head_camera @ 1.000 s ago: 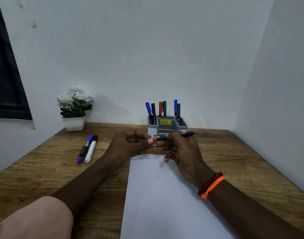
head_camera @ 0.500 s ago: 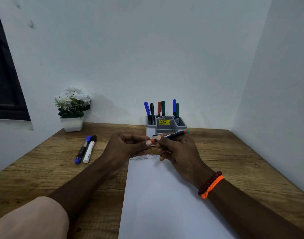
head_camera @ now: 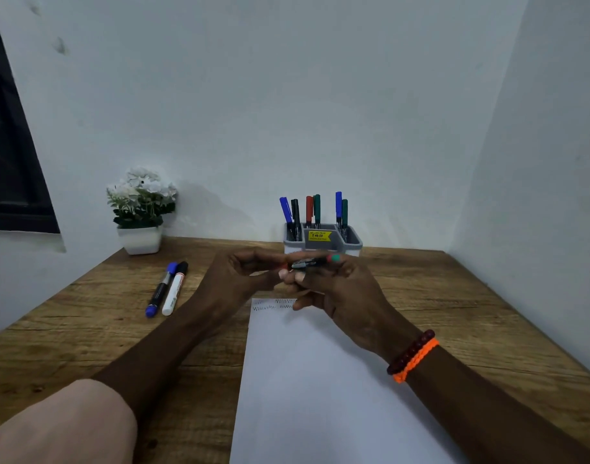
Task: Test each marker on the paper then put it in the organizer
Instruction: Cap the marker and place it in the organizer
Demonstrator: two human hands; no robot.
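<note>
Two hands meet above the far end of the paper (head_camera: 320, 380), just in front of the organizer (head_camera: 322, 241). The right hand (head_camera: 337, 289) curls its fingers round a black marker (head_camera: 312, 262), which lies nearly level across the top of that hand, its green-tipped end pointing right and a little away. The left hand (head_camera: 240, 276) pinches at the marker's left end, where a bit of orange-red shows between its fingertips; whether that is a cap being pulled or pushed on I cannot tell. Both hands are raised off the worktop (head_camera: 86, 329), with the marker between them and the organizer close behind.

Six markers stand upright in the organizer's rear compartments. Faint zigzag scribbles (head_camera: 273, 304) run along the paper's far edge, just under the hands. To the left, well apart from the hands, a blue marker (head_camera: 161, 289) and a white marker (head_camera: 174, 289) lie side by side.
</note>
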